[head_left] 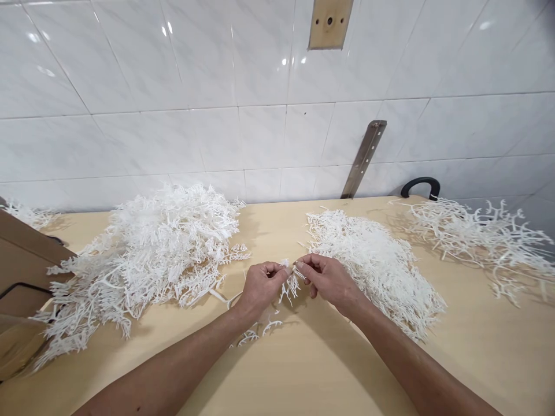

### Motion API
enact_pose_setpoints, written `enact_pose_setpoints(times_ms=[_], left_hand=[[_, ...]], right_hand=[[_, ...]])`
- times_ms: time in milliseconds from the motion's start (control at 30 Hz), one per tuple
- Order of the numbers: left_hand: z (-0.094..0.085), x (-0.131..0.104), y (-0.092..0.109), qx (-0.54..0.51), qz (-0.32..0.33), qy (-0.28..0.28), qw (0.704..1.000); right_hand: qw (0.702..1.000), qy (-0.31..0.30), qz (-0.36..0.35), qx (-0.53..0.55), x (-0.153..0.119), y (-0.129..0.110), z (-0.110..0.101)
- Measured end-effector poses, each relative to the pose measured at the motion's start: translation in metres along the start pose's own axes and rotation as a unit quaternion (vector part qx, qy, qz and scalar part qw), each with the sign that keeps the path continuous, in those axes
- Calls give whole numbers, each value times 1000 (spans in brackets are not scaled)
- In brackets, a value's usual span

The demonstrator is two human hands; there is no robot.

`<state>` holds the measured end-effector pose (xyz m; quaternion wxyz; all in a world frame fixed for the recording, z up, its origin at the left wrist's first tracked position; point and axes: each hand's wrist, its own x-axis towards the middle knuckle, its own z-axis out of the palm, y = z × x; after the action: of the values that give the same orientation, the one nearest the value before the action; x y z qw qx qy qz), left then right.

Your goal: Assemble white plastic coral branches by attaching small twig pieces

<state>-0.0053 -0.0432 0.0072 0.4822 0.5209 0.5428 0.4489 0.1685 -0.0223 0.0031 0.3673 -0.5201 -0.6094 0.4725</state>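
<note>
Between my hands hangs a small white branched piece (291, 287), pinched from both sides above the wooden table (277, 381). My left hand (262, 284) grips its left side with thumb and fingers. On the other side, my right hand (325, 278) pinches its upper right part. A large heap of white branched pieces (165, 248) lies left of my hands, and a flatter pile of thin white pieces (373, 260) lies just right of them. Small loose white scraps (260, 332) are on the table below my left hand.
More white branches (481, 237) spread at the far right, near a black curved handle (420, 182). A metal strip (364, 159) leans against the tiled wall. At the left edge stand a brown box (26, 254) and a clear rounded object (19, 346).
</note>
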Motion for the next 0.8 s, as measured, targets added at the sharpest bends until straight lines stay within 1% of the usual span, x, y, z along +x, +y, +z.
enact_pose_setpoints(times_ms=[200, 433, 633, 700, 800], left_hand=[[-1, 4, -3, -13, -3, 21, 1000], [-3, 4, -2, -22, 9, -7, 1000], [-3, 6, -3, -24, 9, -4, 1000], [-3, 6, -2, -29, 11, -1, 1000], [-3, 4, -1, -29, 9, 3, 1000]], right_hand=[[1000, 17, -22, -2, -2, -2, 0], [998, 20, -43, -42, -4, -6, 1], [996, 27, -56, -67, -5, -5, 2], [992, 43, -73, -95, -5, -4, 3], [978, 77, -127, -148, -5, -2, 5]])
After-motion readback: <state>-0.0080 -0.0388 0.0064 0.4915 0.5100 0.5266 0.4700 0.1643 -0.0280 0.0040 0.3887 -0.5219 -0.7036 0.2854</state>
